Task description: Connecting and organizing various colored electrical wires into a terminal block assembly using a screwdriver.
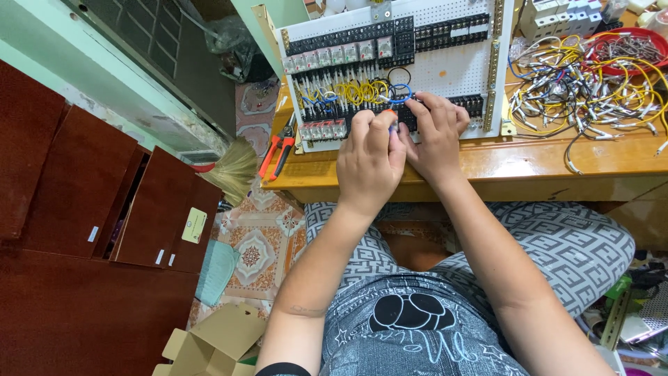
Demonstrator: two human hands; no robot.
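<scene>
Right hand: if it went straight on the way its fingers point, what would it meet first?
The right hand already touches the white perforated wiring board; going on, it would probably meet the black terminal row, though depth is unclear.

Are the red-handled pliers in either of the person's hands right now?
No, the red-handled pliers lie on the wooden table, left of the white panel board, apart from both hands.

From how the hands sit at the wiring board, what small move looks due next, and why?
Probably seating the blue wire: the left hand holds a small tool at the lower terminal row, and the right hand pinches beside it.
</scene>
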